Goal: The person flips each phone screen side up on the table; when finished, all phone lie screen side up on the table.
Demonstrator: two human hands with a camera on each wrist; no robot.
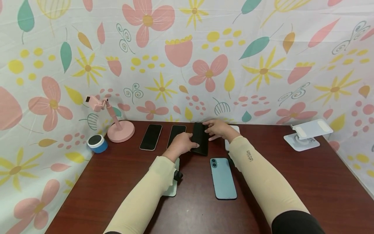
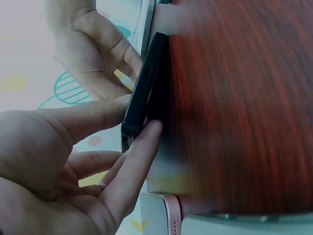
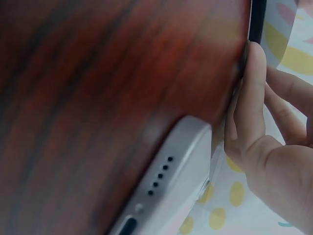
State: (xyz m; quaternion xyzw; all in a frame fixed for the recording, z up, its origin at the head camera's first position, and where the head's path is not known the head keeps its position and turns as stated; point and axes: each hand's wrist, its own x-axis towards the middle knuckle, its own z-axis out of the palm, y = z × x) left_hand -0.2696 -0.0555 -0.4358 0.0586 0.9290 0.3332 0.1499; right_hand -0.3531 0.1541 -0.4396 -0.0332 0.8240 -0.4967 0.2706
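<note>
Where the black phone [image 1: 201, 139] tilts at the back of the table [image 1: 263, 139], the left hand [image 1: 180, 143] pinches its left side, the right hand [image 1: 219, 129] its right edge. Just left of the grip lies a dark phone [image 1: 175, 132]; just right, a white phone [image 1: 235, 129]; on the near side, a blue phone [image 1: 223, 178]; well left, a pink stand [image 1: 121, 131]; well right, a white stand [image 1: 312, 129].

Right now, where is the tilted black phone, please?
In the head view, the black phone is slightly right of centre near the table's back edge, between the left grip and right grip, left of the white phone.
</note>
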